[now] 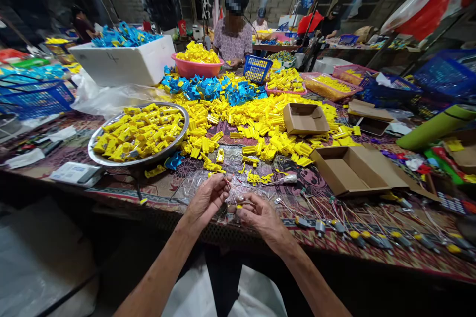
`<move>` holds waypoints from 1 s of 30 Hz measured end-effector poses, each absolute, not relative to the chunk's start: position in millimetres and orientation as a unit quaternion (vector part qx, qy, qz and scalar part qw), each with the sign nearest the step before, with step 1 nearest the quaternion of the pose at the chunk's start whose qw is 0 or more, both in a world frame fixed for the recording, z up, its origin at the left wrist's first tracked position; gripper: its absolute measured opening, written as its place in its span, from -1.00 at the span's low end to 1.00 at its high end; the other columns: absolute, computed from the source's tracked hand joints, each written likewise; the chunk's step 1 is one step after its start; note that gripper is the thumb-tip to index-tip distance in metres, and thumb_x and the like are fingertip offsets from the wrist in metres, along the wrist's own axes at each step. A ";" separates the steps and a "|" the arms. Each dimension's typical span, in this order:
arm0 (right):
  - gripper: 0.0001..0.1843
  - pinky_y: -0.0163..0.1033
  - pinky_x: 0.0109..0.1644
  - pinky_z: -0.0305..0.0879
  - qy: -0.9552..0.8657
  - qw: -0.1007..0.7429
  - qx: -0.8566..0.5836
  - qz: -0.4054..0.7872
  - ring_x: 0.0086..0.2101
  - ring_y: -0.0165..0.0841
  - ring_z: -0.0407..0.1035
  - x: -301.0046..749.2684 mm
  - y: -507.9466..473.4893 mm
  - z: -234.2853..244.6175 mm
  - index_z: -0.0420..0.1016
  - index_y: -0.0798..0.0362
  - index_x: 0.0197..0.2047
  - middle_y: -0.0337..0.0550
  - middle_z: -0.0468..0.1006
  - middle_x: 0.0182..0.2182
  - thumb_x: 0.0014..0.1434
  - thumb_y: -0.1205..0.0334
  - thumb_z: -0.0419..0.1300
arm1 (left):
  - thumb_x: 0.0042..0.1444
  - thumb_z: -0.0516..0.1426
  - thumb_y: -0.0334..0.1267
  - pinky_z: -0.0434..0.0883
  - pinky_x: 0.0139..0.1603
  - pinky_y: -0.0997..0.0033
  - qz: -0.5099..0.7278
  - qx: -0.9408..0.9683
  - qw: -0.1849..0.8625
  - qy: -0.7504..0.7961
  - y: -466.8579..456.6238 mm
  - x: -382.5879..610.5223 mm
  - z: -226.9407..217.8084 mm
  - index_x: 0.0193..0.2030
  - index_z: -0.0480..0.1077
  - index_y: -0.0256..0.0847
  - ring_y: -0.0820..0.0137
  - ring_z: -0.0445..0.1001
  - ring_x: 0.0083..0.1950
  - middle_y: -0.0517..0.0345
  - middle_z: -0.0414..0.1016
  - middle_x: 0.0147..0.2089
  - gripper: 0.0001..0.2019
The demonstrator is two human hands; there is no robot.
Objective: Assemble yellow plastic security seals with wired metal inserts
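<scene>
My left hand (pixel 208 200) is closed in a pinch on thin wires (pixel 230 186) near the table's front edge. Just to its right, my right hand (pixel 262 216) has its fingers closed around a small motor (pixel 239 206) with a yellow end; the fingers cover most of it. The wires run between the two hands. Beyond the hands lie loose yellow plastic parts (pixel 256 177) and a screwdriver (pixel 290 179) with a clear handle. Right of my right hand, a row of small grey motors (pixel 338 227) with wires lies along the edge.
A metal basin (pixel 186 124) full of yellow parts stands at left, beside a white device (pixel 77 173). Open cardboard boxes (pixel 344 173) sit at right. A large yellow heap (pixel 260 114) covers the middle, with a foam box (pixel 119 62) behind. A person (pixel 233 34) sits opposite.
</scene>
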State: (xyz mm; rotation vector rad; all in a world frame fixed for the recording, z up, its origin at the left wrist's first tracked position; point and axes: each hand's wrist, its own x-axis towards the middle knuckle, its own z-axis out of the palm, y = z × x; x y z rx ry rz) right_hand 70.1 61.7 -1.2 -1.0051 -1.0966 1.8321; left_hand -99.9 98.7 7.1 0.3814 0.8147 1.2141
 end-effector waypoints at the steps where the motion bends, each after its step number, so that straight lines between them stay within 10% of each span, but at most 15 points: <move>1: -0.57 -0.39 -0.44 0.16 -0.419 0.384 -0.402 0.718 -0.50 -0.48 0.32 70.7 59.6 -1.5 0.40 0.03 -0.16 -0.31 0.51 -0.46 -0.01 0.03 0.41 | 0.01 0.33 -0.29 0.45 -0.37 0.60 0.551 0.171 0.727 0.372 98.1 -99.3 6.1 -0.30 0.49 -0.28 0.54 0.50 -0.37 0.13 0.59 -0.27 -0.84; 8: -0.56 -0.31 -0.26 0.37 -0.328 0.393 -0.429 0.745 -0.36 -0.42 0.44 75.8 51.2 -3.7 0.48 0.06 -0.11 -0.23 0.54 -0.34 -0.04 0.08 0.42 | 0.00 0.34 -0.36 0.46 -0.38 0.66 0.546 0.196 0.731 0.359 91.5 -96.1 1.7 -0.12 0.48 -0.28 0.59 0.49 -0.40 0.15 0.59 -0.25 -0.72; 30: -0.62 -0.36 -0.46 0.13 -0.399 0.387 -0.422 0.716 -0.56 -0.50 0.25 78.6 41.0 -4.9 0.39 0.09 -0.09 -0.28 0.51 -0.51 0.06 0.11 0.31 | 0.04 0.33 -0.35 0.46 -0.41 0.67 0.516 0.190 0.759 0.349 81.8 -103.8 -2.1 -0.17 0.49 -0.30 0.59 0.49 -0.41 0.16 0.58 -0.28 -0.79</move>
